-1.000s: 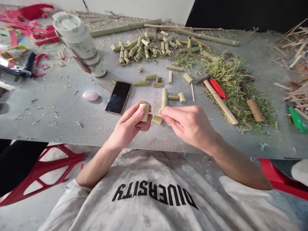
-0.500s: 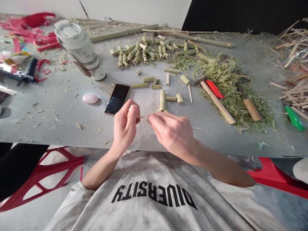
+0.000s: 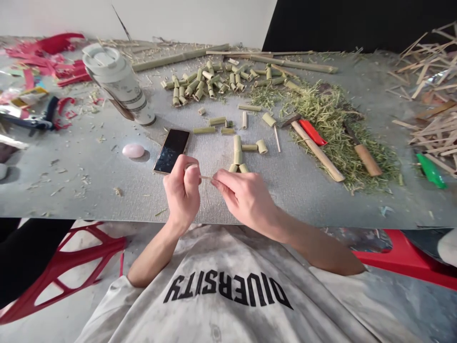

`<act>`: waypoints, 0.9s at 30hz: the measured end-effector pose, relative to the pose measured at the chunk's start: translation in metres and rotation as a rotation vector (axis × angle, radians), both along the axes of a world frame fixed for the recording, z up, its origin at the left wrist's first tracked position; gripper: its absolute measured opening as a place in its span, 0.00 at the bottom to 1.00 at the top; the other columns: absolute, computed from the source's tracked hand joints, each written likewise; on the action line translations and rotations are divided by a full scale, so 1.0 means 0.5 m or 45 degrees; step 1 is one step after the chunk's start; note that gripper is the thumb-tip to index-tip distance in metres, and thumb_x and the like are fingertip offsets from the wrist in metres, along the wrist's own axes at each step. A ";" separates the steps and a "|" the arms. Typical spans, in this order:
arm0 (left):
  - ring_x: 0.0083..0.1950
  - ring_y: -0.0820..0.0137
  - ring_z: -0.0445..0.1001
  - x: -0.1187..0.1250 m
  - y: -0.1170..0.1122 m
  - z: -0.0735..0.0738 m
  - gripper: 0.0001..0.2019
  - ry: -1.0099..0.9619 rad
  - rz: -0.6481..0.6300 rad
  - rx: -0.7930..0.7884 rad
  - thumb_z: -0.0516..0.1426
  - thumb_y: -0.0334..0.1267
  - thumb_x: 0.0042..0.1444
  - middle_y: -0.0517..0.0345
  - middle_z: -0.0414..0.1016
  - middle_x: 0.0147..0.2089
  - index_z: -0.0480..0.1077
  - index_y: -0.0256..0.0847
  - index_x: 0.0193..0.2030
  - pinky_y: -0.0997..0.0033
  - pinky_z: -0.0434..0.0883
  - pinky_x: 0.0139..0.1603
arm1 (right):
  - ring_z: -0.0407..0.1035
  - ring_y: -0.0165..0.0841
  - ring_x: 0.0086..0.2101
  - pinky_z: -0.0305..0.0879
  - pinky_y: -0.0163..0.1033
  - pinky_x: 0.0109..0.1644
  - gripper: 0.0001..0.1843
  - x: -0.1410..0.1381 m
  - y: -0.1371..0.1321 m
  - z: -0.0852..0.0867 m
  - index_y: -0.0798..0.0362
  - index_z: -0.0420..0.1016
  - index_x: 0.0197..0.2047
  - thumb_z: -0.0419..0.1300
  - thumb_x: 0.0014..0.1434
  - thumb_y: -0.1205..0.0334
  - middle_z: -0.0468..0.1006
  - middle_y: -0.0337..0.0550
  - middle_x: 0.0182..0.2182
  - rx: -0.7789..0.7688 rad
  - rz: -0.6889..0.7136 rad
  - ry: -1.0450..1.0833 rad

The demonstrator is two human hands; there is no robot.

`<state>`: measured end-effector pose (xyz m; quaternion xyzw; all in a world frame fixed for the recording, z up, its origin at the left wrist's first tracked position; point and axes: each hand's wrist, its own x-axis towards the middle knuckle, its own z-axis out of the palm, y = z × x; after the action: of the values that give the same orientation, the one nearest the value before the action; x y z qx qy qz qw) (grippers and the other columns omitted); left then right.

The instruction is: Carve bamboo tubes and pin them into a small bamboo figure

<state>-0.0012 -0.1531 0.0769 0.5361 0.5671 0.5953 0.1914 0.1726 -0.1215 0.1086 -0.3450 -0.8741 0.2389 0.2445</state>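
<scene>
My left hand [image 3: 182,193] is closed in a fist, thumb on top, just in front of the black phone [image 3: 173,150]. A thin wooden stick [image 3: 205,177] runs from this fist to my right hand [image 3: 246,197], whose fingertips pinch its other end. Whatever else lies inside the left fist is mostly hidden. Just beyond the right hand, cut bamboo pieces lie in a figure: an upright tube [image 3: 237,150], a thin crosspiece [image 3: 249,147] with a short tube [image 3: 262,146] at its end, and two short slanted pieces below. Another thin stick [image 3: 277,139] lies to their right.
Loose bamboo tubes [image 3: 200,81] are heaped farther back. Right of them, a hammer [image 3: 317,150], a red-handled tool [image 3: 312,132] and a wooden-handled blade [image 3: 367,159] rest on green shavings. A tumbler [image 3: 119,85] and a pink egg-shaped object [image 3: 133,151] stand left.
Both hands have shifted slightly left, still joined by the stick. The short slanted bamboo pieces beyond my right hand show more. The view has tilted a little.
</scene>
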 end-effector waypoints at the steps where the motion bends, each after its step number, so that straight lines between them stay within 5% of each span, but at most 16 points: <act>1: 0.27 0.73 0.61 0.007 -0.001 -0.006 0.24 0.084 0.116 0.099 0.51 0.59 0.79 0.62 0.66 0.27 0.69 0.44 0.37 0.67 0.59 0.32 | 0.60 0.27 0.26 0.50 0.37 0.33 0.18 -0.006 -0.011 -0.003 0.53 0.76 0.42 0.51 0.82 0.58 0.72 0.36 0.26 -0.020 -0.017 0.059; 3: 0.25 0.74 0.61 0.011 -0.002 -0.014 0.26 0.233 0.297 0.251 0.48 0.62 0.79 0.63 0.66 0.27 0.69 0.44 0.37 0.68 0.58 0.31 | 0.60 0.27 0.26 0.51 0.36 0.32 0.18 -0.014 -0.028 -0.006 0.53 0.76 0.42 0.50 0.82 0.57 0.72 0.36 0.27 -0.026 -0.035 0.106; 5: 0.24 0.75 0.59 -0.001 -0.002 -0.007 0.27 0.359 0.302 0.248 0.47 0.62 0.79 0.63 0.65 0.26 0.68 0.43 0.37 0.69 0.57 0.28 | 0.61 0.27 0.27 0.49 0.37 0.33 0.18 -0.012 -0.036 -0.001 0.53 0.76 0.43 0.49 0.83 0.58 0.74 0.37 0.28 0.020 -0.064 0.029; 7: 0.23 0.76 0.58 -0.026 -0.004 0.019 0.26 0.457 0.056 0.028 0.49 0.60 0.79 0.64 0.65 0.26 0.68 0.42 0.37 0.71 0.58 0.27 | 0.62 0.28 0.27 0.47 0.39 0.33 0.17 0.001 -0.033 0.011 0.53 0.77 0.43 0.50 0.82 0.61 0.76 0.38 0.29 0.112 -0.061 -0.125; 10: 0.26 0.76 0.61 -0.071 -0.015 0.067 0.25 0.472 -0.534 -0.375 0.50 0.56 0.80 0.64 0.64 0.25 0.65 0.42 0.34 0.73 0.61 0.28 | 0.62 0.29 0.27 0.44 0.40 0.33 0.13 0.027 -0.019 0.031 0.52 0.77 0.43 0.53 0.78 0.66 0.78 0.37 0.29 0.210 0.075 -0.278; 13: 0.25 0.75 0.62 -0.083 -0.026 0.083 0.24 0.322 -0.662 -0.321 0.52 0.56 0.79 0.65 0.64 0.25 0.67 0.42 0.35 0.72 0.61 0.27 | 0.63 0.28 0.27 0.46 0.40 0.32 0.12 0.037 -0.010 0.041 0.52 0.77 0.42 0.54 0.78 0.66 0.77 0.36 0.29 0.183 0.190 -0.185; 16: 0.23 0.74 0.61 -0.047 -0.031 0.060 0.25 0.015 -0.436 -0.014 0.53 0.63 0.77 0.64 0.64 0.25 0.69 0.44 0.37 0.70 0.61 0.24 | 0.63 0.26 0.27 0.52 0.37 0.32 0.14 0.019 -0.018 0.031 0.53 0.77 0.42 0.54 0.81 0.62 0.75 0.35 0.29 0.115 0.184 0.098; 18: 0.22 0.74 0.61 -0.013 -0.029 0.039 0.27 -0.102 -0.138 0.195 0.52 0.66 0.75 0.64 0.66 0.26 0.69 0.45 0.36 0.68 0.63 0.25 | 0.64 0.25 0.27 0.55 0.35 0.33 0.13 0.002 -0.033 0.020 0.54 0.77 0.43 0.54 0.81 0.62 0.75 0.35 0.29 0.107 0.131 0.271; 20: 0.23 0.73 0.63 0.005 -0.022 0.024 0.27 0.058 0.159 0.370 0.51 0.64 0.77 0.63 0.67 0.26 0.70 0.45 0.36 0.68 0.63 0.27 | 0.64 0.25 0.27 0.56 0.35 0.33 0.12 -0.009 -0.049 0.015 0.54 0.76 0.44 0.54 0.81 0.64 0.76 0.35 0.30 0.134 0.060 0.304; 22: 0.24 0.75 0.64 -0.002 -0.015 0.022 0.24 0.343 0.236 0.426 0.51 0.60 0.79 0.63 0.69 0.26 0.71 0.44 0.38 0.69 0.60 0.27 | 0.66 0.26 0.29 0.55 0.37 0.33 0.12 -0.007 -0.059 0.021 0.54 0.76 0.45 0.53 0.81 0.65 0.78 0.35 0.31 0.184 -0.012 0.170; 24: 0.22 0.77 0.62 -0.029 -0.011 0.032 0.22 0.561 0.067 0.346 0.52 0.57 0.79 0.64 0.68 0.26 0.70 0.43 0.40 0.71 0.58 0.25 | 0.67 0.28 0.29 0.51 0.39 0.32 0.12 0.007 -0.058 0.036 0.53 0.76 0.44 0.53 0.80 0.67 0.78 0.36 0.30 0.246 -0.062 -0.048; 27: 0.21 0.77 0.60 -0.073 -0.015 0.055 0.22 0.573 -0.440 0.006 0.52 0.55 0.80 0.66 0.65 0.24 0.68 0.42 0.38 0.73 0.59 0.24 | 0.64 0.29 0.27 0.46 0.42 0.31 0.11 0.031 -0.042 0.059 0.52 0.75 0.40 0.56 0.76 0.70 0.76 0.35 0.28 0.297 0.019 -0.221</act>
<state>-0.0378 -0.1608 0.1044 0.7438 0.4943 0.4211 0.1581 0.1882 -0.1423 0.1381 -0.3270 -0.9164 0.1068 0.2046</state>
